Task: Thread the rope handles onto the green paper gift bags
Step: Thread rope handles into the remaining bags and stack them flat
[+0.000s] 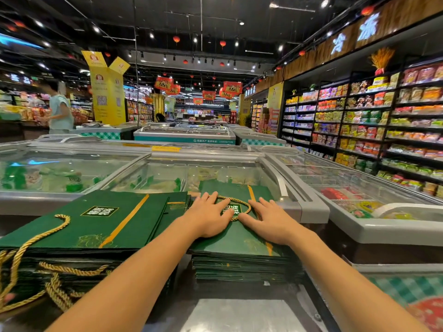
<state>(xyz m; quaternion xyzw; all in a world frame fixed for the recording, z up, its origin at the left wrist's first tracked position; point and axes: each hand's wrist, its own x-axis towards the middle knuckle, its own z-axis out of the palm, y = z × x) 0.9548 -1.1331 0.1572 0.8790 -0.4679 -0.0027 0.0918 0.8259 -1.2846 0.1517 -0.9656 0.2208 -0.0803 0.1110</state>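
Note:
Two stacks of flat green paper gift bags lie on a freezer lid. The right stack (239, 238) carries a gold rope handle (242, 203) looped on its top bag. My left hand (208, 216) and my right hand (268, 220) rest flat on that top bag, one on each side of the loop, fingers spread, fingertips touching the rope. The left stack (96, 224) has gold rope handles (36, 238) hanging over its near edge, with more rope (60, 283) bunched below.
Glass-topped chest freezers (167, 173) stretch ahead and to the right (359, 195). Stocked shelves (359, 123) line the right wall. A person in a light top (60, 111) stands far left by a yellow pillar (107, 97).

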